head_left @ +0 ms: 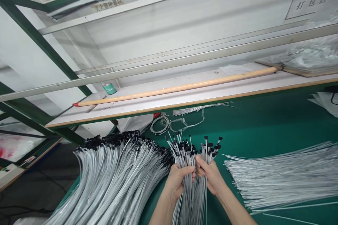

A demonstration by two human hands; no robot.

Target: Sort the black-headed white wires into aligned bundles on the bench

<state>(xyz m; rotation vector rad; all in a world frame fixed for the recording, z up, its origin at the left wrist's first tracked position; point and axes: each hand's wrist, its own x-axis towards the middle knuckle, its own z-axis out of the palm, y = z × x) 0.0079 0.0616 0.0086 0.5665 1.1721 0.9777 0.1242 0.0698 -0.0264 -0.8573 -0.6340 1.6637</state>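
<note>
My left hand (179,181) and my right hand (210,176) each grip a bunch of thin grey wires with black tips (186,153), held upright with the tips up. The two hands touch at the knuckles. The lower wire ends hang down over the green mat (266,130). A large heap of the same black-tipped wires (113,179) lies to the left of my left hand. A spread of loose grey wires (280,179) lies to the right of my right hand, with no black tips visible.
Behind the mat runs a white shelf (169,110) with an orange edge, holding a long wooden pole (179,88) and a green tape roll (110,88). A white cable coil (160,125) and a thin wire bundle (198,109) lie at the mat's back. Green frame posts stand left.
</note>
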